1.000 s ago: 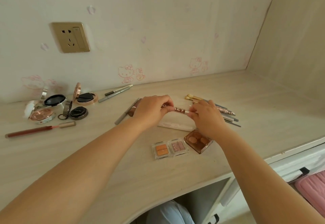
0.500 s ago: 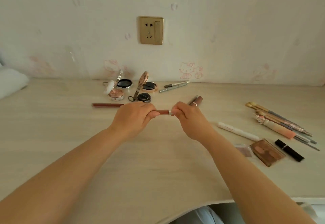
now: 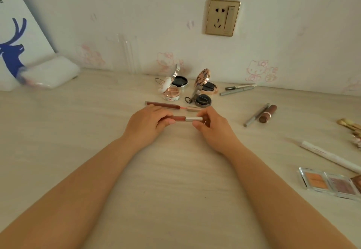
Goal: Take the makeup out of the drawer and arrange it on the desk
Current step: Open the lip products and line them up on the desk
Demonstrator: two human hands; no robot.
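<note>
Both my hands hold one slim lip gloss tube level, just above the desk. My left hand pinches its brown end and my right hand pinches its silver cap end. Just behind it a second, longer gloss tube lies flat on the desk. Several open compacts sit further back near the wall. The drawer is out of view.
Two grey pencils lie by the wall; another pencil and a brown lipstick lie right of my hands. A white pen, eyeshadow palettes and brushes sit far right. A white bundle lies at back left.
Both hands have carried the tube leftward across the desk to just in front of the other gloss tube. The view swung left, showing the white bundle and a deer poster.
</note>
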